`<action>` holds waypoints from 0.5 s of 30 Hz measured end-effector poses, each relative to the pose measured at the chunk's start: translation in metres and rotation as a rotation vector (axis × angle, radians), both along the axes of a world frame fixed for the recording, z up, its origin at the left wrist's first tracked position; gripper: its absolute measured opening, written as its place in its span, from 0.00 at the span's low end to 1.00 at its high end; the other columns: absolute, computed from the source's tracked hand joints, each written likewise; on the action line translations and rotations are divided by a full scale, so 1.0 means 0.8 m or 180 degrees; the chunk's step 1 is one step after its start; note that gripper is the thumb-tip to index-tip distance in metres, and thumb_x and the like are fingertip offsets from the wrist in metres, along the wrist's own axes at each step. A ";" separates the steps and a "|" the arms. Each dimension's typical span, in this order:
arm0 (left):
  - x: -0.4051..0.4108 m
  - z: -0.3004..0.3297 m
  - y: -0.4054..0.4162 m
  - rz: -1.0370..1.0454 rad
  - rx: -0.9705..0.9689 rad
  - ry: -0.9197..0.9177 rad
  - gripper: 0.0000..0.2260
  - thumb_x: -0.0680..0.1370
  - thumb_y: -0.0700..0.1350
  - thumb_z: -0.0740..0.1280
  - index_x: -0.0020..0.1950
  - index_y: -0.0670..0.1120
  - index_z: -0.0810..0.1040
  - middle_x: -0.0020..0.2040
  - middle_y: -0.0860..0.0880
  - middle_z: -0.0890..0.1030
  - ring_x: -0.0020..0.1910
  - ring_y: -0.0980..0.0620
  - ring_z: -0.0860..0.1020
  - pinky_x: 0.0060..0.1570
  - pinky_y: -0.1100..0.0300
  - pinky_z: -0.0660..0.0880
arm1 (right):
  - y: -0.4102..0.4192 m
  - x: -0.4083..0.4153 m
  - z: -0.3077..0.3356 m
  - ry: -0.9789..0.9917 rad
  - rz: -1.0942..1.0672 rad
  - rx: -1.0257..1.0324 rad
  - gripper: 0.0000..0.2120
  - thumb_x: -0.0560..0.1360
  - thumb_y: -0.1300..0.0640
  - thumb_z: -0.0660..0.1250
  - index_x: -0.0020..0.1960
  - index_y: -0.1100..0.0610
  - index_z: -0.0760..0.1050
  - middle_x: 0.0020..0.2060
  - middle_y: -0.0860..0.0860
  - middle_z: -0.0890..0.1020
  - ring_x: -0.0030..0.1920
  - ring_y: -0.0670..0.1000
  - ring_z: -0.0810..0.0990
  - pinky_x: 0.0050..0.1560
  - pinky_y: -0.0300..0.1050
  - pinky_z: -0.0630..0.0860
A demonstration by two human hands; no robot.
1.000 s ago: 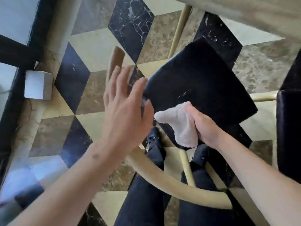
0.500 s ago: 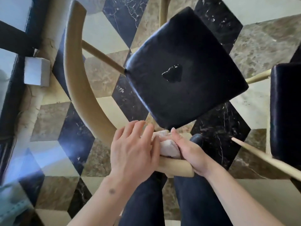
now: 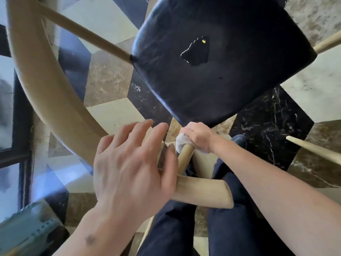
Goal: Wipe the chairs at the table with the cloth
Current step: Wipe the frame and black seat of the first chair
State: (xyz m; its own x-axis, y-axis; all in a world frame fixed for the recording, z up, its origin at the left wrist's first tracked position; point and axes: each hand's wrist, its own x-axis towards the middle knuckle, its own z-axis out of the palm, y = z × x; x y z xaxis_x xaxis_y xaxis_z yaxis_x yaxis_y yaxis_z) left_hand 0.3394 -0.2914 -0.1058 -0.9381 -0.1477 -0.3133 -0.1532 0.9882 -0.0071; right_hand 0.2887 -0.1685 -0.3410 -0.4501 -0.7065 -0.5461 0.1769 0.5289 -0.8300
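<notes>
**Gripping a soft cloth around a hard wooden spindle**

Looking down past dark trousers, the nearest thing is the left hand point(image 3: 132, 174), fingers spread and flat, resting over the pale curved wooden back rail point(image 3: 203, 193) of the chair; it steadies rather than grips, clasping nothing. Just beyond it, the right hand point(image 3: 200, 137) is clenched around a small off-white terry cloth point(image 3: 180, 143), which is wrapped over the top of a round pale wooden spindle point(image 3: 184, 157) rising toward the rail.

The cloth looks light, limp and absorbent; it will likely bunch and slip unless kept pinched in the fist, and is best held wadded so that a thick fold meets the wood. The spindle and rail look stiff and smooth, so a closed ring of cloth should slide along them easily. The chair frame seems light enough to shift, hence the bracing palm.

Farther out lies the glossy black padded seat point(image 3: 221, 71), which shows a dark wet-looking patch point(image 3: 195, 52), above the patterned marble floor point(image 3: 110, 80).
</notes>
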 end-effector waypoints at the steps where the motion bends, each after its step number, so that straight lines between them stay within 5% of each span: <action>1: -0.001 0.001 0.000 0.0030 -0.0019 -0.0110 0.19 0.79 0.56 0.59 0.65 0.53 0.80 0.63 0.51 0.82 0.64 0.46 0.77 0.54 0.48 0.70 | -0.002 0.003 0.001 -0.0115 -0.0130 0.0052 0.25 0.76 0.50 0.50 0.33 0.58 0.81 0.34 0.52 0.84 0.42 0.57 0.79 0.54 0.59 0.73; 4: -0.003 0.007 -0.002 0.0077 -0.0112 -0.0410 0.23 0.80 0.59 0.56 0.72 0.55 0.75 0.71 0.48 0.78 0.71 0.44 0.73 0.63 0.47 0.67 | -0.008 0.026 0.036 0.0332 -0.0389 -0.0125 0.24 0.74 0.55 0.51 0.41 0.68 0.81 0.39 0.61 0.84 0.45 0.62 0.78 0.56 0.59 0.71; 7: -0.005 0.011 -0.002 0.0025 -0.0186 -0.0599 0.25 0.80 0.60 0.55 0.76 0.55 0.71 0.74 0.46 0.74 0.75 0.42 0.70 0.67 0.44 0.66 | -0.010 0.040 0.101 0.0862 -0.0407 -0.0372 0.18 0.76 0.56 0.54 0.37 0.65 0.76 0.33 0.56 0.77 0.37 0.58 0.77 0.43 0.55 0.74; 10: -0.003 0.013 -0.002 0.0004 -0.0154 -0.0667 0.26 0.80 0.59 0.56 0.77 0.55 0.69 0.75 0.46 0.73 0.75 0.41 0.69 0.66 0.42 0.68 | -0.011 0.048 0.136 0.0026 -0.1146 -0.1186 0.21 0.78 0.57 0.54 0.33 0.71 0.69 0.28 0.63 0.72 0.33 0.60 0.70 0.38 0.59 0.68; 15: -0.005 0.012 -0.004 0.0043 -0.0077 -0.0530 0.25 0.79 0.59 0.56 0.76 0.56 0.71 0.74 0.47 0.75 0.75 0.43 0.69 0.66 0.46 0.66 | -0.014 0.040 0.104 -0.0540 -0.1287 -0.1177 0.28 0.81 0.51 0.55 0.34 0.74 0.72 0.28 0.69 0.75 0.31 0.64 0.73 0.36 0.65 0.69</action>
State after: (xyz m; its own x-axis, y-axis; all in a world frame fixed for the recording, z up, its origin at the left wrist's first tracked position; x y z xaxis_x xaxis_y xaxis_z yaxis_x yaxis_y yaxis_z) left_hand 0.3357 -0.2943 -0.0961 -0.8714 -0.1694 -0.4604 -0.1613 0.9852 -0.0573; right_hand 0.3206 -0.1801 -0.2578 -0.6519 -0.6541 -0.3836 0.4517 0.0714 -0.8893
